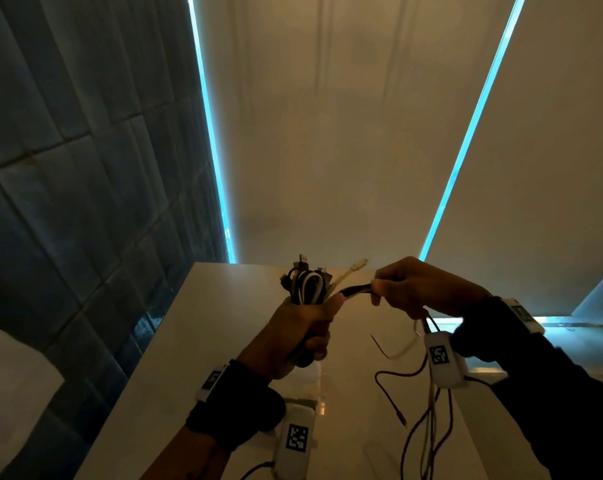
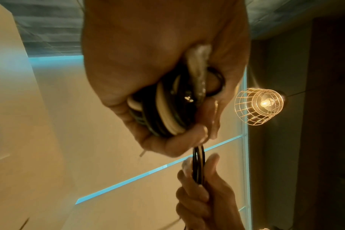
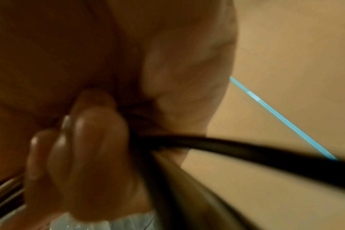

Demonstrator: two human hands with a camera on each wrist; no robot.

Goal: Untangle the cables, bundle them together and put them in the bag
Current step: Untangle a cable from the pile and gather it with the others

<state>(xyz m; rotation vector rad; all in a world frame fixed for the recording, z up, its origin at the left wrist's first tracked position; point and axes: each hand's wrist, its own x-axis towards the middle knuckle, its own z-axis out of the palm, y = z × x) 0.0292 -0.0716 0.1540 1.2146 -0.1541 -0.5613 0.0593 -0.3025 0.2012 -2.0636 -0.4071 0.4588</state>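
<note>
Both hands are being held up above the pale tabletop (image 1: 224, 341), close together. The left hand (image 1: 300, 327) is gripping a coiled bundle of cables (image 1: 307, 284), black and white loops packed side by side, with its fingers curled tight around them; a few plug ends are sticking up out of the top of the fist. Seen from the left wrist, the same bundle (image 2: 165, 109) is sitting deep in the palm, the fingertips (image 2: 199, 132) closing over its edge. The right hand (image 1: 421, 289) is pinching a black cable (image 1: 357, 290) that is running straight out of the bundle, thumb and fingers closed on it just beside the left thumb. From the right wrist, that black cable (image 3: 246, 152) is passing out between the curled fingers (image 3: 96, 140), though the picture is blurred. Loose tails of thin dark and white cable (image 1: 428, 431) are hanging down under the right hand and trailing across the tabletop. Dark sleeves and white tagged wrist units are showing on both arms. A caged lamp (image 2: 259, 105) is glowing behind the left hand.
</note>
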